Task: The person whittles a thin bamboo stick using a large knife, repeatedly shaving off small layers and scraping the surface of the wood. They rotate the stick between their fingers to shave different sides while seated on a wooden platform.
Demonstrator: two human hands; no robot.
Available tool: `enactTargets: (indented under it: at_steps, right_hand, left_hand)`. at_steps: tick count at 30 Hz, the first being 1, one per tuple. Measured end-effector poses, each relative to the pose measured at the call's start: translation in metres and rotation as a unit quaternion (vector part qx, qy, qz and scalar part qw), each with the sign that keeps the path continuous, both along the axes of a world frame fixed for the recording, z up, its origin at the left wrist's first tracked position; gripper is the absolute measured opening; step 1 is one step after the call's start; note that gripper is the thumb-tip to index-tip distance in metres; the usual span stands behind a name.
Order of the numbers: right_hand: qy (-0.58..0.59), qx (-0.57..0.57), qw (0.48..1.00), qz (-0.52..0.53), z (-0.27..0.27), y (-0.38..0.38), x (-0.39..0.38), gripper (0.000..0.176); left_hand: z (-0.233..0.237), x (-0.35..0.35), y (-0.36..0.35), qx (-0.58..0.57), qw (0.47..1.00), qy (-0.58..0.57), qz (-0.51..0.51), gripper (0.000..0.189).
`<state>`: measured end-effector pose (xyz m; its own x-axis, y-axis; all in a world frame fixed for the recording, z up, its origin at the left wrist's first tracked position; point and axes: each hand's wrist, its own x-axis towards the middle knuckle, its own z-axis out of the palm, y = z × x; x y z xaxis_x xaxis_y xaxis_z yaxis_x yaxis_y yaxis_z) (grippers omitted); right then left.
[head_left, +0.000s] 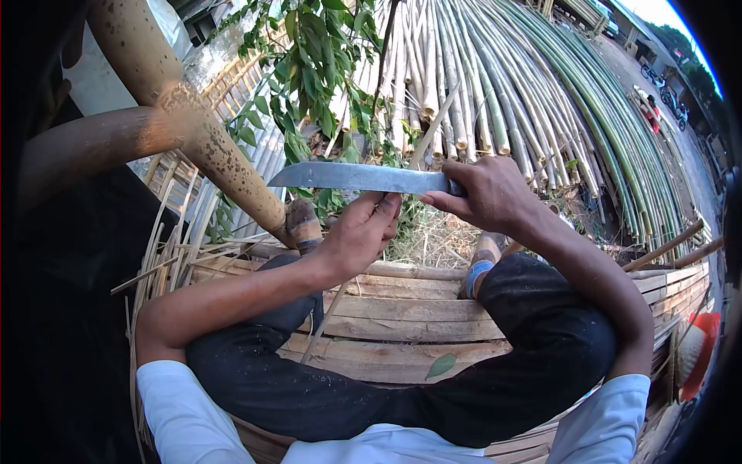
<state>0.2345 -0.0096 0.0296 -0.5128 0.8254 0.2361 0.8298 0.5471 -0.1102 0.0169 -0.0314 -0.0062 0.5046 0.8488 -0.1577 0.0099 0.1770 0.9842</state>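
Observation:
My right hand (pixel 492 195) is closed round the dark handle of a large knife (pixel 363 178), whose long grey blade lies level and points left. My left hand (pixel 361 237) pinches a thin bamboo strip (pixel 434 127) just below the blade. The strip slants from the upper right, passes by the blade near the handle and comes out below my left hand, down toward the bench. The blade overlaps the tips of my left fingers in this view.
I sit on a slatted bamboo bench (pixel 386 329) with a loose leaf (pixel 441 366) on it. Many bamboo poles (pixel 495 100) lie ahead. Hanging green leaves (pixel 313 69) and a thick spotted bamboo post (pixel 224 155) stand close on the left. A red-and-straw hat (pixel 699 352) is at right.

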Motion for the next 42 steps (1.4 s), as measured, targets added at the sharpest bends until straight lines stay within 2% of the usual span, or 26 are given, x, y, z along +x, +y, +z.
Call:
enactTargets:
  at_steps: [3,5,9,11,12,14,23,39,41,42]
  right_hand:
    - [0.003,-0.013,1.0,-0.008,-0.001,0.002,-0.001,0.053]
    - [0.014,-0.002,1.0,-0.01,-0.005,0.005,0.003,0.064]
    - [0.023,0.024,0.999,-0.009,-0.008,0.008,0.015,0.064]
    - [-0.001,-0.002,1.0,-0.025,-0.004,0.006,0.018,0.054]
    - [-0.001,-0.002,1.0,-0.025,-0.007,0.008,0.021,0.054]
    - [0.027,0.044,0.999,-0.017,-0.014,0.011,0.026,0.064]
    - [0.002,0.031,0.999,-0.04,-0.018,0.011,0.035,0.068]
    - [0.018,0.045,0.998,-0.041,-0.022,0.013,0.048,0.062]
    - [0.037,0.055,0.995,-0.073,-0.022,0.014,0.052,0.062]
    - [0.069,-0.022,0.986,-0.153,-0.018,0.017,0.058,0.063]
  left_hand:
    - [-0.002,0.0,-0.001,0.039,0.999,0.01,0.006,0.023]
    - [0.0,-0.001,-0.003,0.049,0.999,0.012,0.012,0.022]
    - [0.002,-0.001,-0.004,0.044,0.999,-0.008,0.006,0.021]
    - [0.004,-0.001,-0.004,0.034,0.999,-0.008,0.003,0.021]
    - [0.005,-0.002,-0.004,0.035,0.999,0.001,0.003,0.022]
    - [0.004,-0.002,-0.004,0.036,0.999,0.01,0.003,0.022]
    - [0.0,-0.001,-0.001,0.032,0.999,0.017,-0.001,0.024]
    - [0.006,-0.003,-0.001,0.022,1.0,0.002,-0.011,0.029]
    - [0.006,-0.005,-0.001,0.022,1.0,0.001,-0.012,0.029]
    - [0.007,-0.008,-0.002,0.021,1.0,0.001,-0.014,0.03]
